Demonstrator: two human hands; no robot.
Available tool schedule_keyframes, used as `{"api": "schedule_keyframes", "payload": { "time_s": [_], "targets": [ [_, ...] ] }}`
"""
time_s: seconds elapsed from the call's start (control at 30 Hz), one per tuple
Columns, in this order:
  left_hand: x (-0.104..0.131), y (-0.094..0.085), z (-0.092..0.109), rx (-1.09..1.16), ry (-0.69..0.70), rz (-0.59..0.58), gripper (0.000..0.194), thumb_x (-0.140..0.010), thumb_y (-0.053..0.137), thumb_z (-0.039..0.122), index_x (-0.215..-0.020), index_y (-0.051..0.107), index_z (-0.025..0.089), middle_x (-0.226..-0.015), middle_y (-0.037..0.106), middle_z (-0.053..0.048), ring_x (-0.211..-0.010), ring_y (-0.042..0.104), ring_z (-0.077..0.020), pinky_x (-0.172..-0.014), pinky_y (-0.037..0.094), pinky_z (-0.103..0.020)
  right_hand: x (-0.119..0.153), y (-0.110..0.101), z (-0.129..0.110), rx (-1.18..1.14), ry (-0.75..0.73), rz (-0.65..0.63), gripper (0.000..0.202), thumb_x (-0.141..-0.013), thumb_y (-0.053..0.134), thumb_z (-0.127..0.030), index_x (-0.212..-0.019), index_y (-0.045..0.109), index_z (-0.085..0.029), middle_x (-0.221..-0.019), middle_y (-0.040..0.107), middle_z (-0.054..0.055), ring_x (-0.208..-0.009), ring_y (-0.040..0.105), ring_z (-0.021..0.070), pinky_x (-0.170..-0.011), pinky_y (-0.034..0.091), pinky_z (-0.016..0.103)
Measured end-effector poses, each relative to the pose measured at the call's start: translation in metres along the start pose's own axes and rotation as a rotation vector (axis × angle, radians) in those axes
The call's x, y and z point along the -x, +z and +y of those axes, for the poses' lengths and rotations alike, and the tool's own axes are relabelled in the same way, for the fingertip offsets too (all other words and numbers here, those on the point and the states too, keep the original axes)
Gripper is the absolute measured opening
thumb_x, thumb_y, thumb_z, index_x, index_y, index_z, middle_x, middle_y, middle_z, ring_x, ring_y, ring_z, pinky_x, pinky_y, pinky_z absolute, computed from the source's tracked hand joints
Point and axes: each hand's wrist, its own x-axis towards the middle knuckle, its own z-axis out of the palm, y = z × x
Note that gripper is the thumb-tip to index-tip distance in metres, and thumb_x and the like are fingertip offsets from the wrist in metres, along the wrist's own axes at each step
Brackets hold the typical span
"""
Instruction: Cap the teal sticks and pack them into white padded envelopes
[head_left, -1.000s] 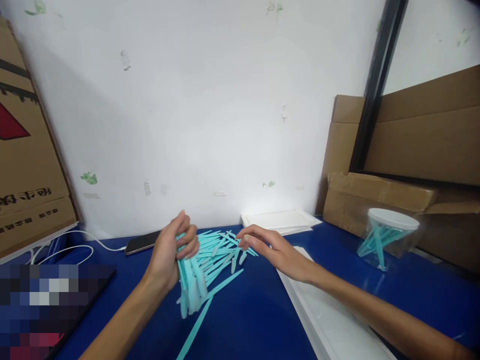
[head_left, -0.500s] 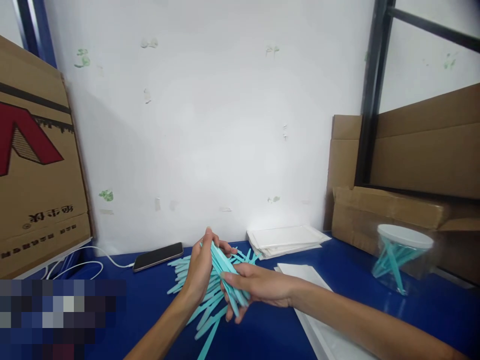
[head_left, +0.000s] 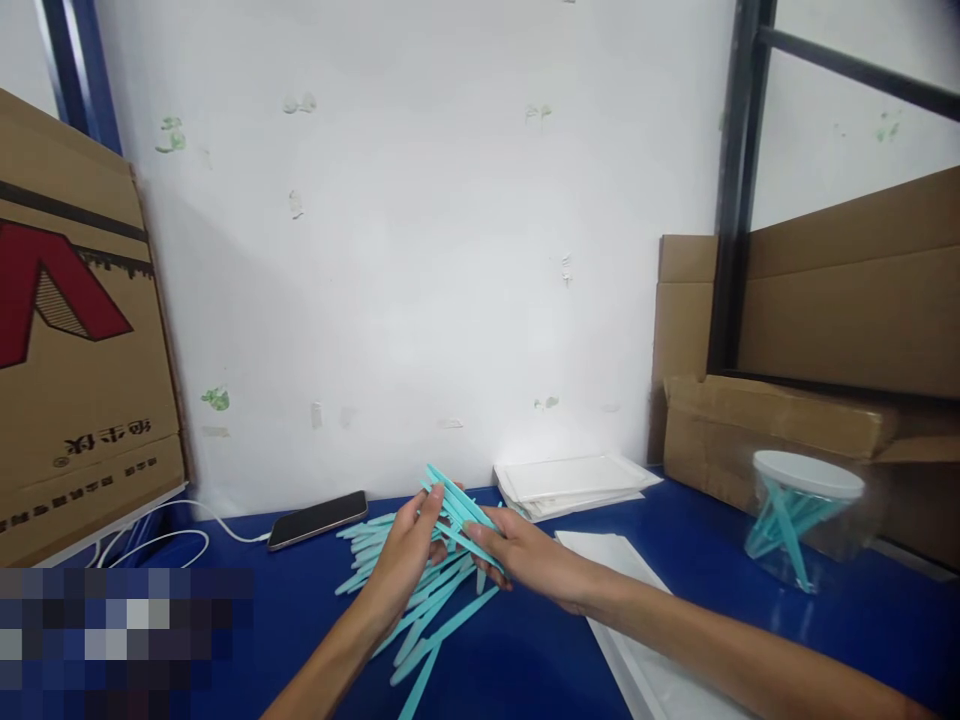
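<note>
A bundle of slim turquoise sticks (head_left: 454, 508), which look like eyebrow razors with paler capped ends, is held between my hands above the table. My left hand (head_left: 409, 548) grips the bundle's left side, its thumb pressed against the sticks. At the lower right end, my right hand (head_left: 521, 560) is closed around the bundle, thumb on top; its other fingers are partly hidden. Beneath and beside the hands, a loose pile of the same eyebrow razors (head_left: 420, 640) is spread on the blue table, part of it covered by my left hand and forearm.
A clear jar with a white lid (head_left: 808, 474) holds more turquoise sticks at the right. White flat packets (head_left: 574, 474) lie by the wall, and a white tray-like piece (head_left: 622, 610) is under my right forearm. A phone (head_left: 318, 520) with a cable lies left; cardboard boxes (head_left: 75, 400) stand at the sides.
The bundle has shifted up and is fanned out more at its upper end. My right hand has moved up slightly, uncovering more of the pile. The view has tilted slightly.
</note>
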Motion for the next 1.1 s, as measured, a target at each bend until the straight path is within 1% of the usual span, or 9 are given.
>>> {"api": "schedule_keyframes", "payload": {
  "time_s": [0.1,0.17,0.3,0.47,0.63,0.73,0.8,0.93,1.1],
  "targets": [
    [-0.003,0.000,-0.005,-0.005,0.000,-0.022,0.046,-0.076,0.070,0.061,-0.078,0.057,0.017,-0.059,0.043,0.007,-0.047,0.032,-0.0055,-0.039,0.020,-0.017,0.000,0.001,0.000,-0.032,0.029,0.020,0.051,-0.088,0.053,-0.070,-0.092,0.050,-0.018,-0.070,0.046,-0.005,-0.056,0.038,0.0078,-0.048,0.031,0.019],
    [-0.005,-0.001,-0.007,-0.019,0.012,-0.010,0.047,-0.076,0.070,0.061,-0.074,0.053,0.018,-0.055,0.040,0.008,-0.044,0.030,-0.0046,-0.038,0.019,-0.017,0.000,0.001,0.001,-0.038,0.030,0.012,0.051,-0.089,0.051,-0.070,-0.094,0.051,-0.018,-0.071,0.047,-0.005,-0.055,0.037,0.0073,-0.046,0.027,0.018],
    [-0.007,-0.003,-0.008,-0.031,0.061,0.000,0.045,-0.075,0.072,0.058,-0.071,0.057,0.016,-0.054,0.043,0.007,-0.043,0.036,-0.0051,-0.040,0.032,-0.018,-0.003,0.001,0.005,0.001,-0.022,0.052,0.053,-0.093,0.043,-0.069,-0.093,0.053,-0.018,-0.071,0.053,-0.003,-0.049,0.035,0.0066,-0.041,0.024,0.018],
    [-0.007,-0.005,-0.009,-0.023,0.088,0.018,0.044,-0.074,0.074,0.056,-0.064,0.061,0.015,-0.054,0.048,0.004,-0.047,0.044,-0.0084,-0.045,0.041,-0.021,-0.006,0.000,0.006,0.093,-0.067,0.157,0.057,-0.094,0.039,-0.070,-0.090,0.059,-0.016,-0.065,0.056,-0.002,-0.048,0.039,0.0083,-0.045,0.030,0.020],
    [-0.005,-0.004,-0.005,0.013,0.065,0.020,0.040,-0.072,0.077,0.052,-0.075,0.072,0.013,-0.056,0.052,0.003,-0.050,0.046,-0.0087,-0.051,0.044,-0.022,-0.009,-0.003,0.010,0.184,-0.094,0.207,0.063,-0.096,0.034,-0.069,-0.091,0.066,-0.016,-0.067,0.062,0.000,-0.048,0.042,0.0100,-0.048,0.034,0.022],
    [-0.003,-0.002,-0.002,0.054,0.061,0.024,0.039,-0.070,0.080,0.050,-0.077,0.074,0.012,-0.059,0.054,0.001,-0.052,0.045,-0.0085,-0.050,0.044,-0.022,-0.010,-0.005,0.014,0.225,-0.140,0.219,0.065,-0.098,0.032,-0.067,-0.085,0.069,-0.016,-0.069,0.063,0.001,-0.052,0.047,0.0115,-0.052,0.036,0.023],
    [-0.002,-0.001,-0.001,0.069,0.067,0.040,0.039,-0.068,0.081,0.049,-0.078,0.074,0.012,-0.063,0.056,0.000,-0.054,0.046,-0.0085,-0.048,0.044,-0.022,-0.009,-0.006,0.015,0.244,-0.163,0.217,0.065,-0.099,0.032,-0.065,-0.078,0.068,-0.015,-0.068,0.063,0.001,-0.054,0.050,0.0122,-0.054,0.038,0.024],
    [-0.001,-0.001,0.001,0.080,0.077,0.065,0.041,-0.068,0.083,0.046,-0.093,0.074,0.014,-0.070,0.058,0.000,-0.054,0.047,-0.0077,-0.046,0.044,-0.021,-0.008,-0.007,0.013,0.277,-0.183,0.219,0.066,-0.100,0.032,-0.063,-0.068,0.064,-0.015,-0.065,0.063,0.001,-0.056,0.053,0.0129,-0.058,0.041,0.024],
    [-0.001,0.000,0.002,0.043,0.090,0.035,0.039,-0.070,0.081,0.046,-0.090,0.075,0.013,-0.076,0.063,-0.004,-0.057,0.051,-0.0095,-0.044,0.043,-0.020,-0.009,-0.009,0.012,0.287,-0.205,0.243,0.063,-0.100,0.030,-0.064,-0.081,0.065,-0.015,-0.061,0.060,0.000,-0.056,0.055,0.0144,-0.059,0.043,0.025]
  ]
}}
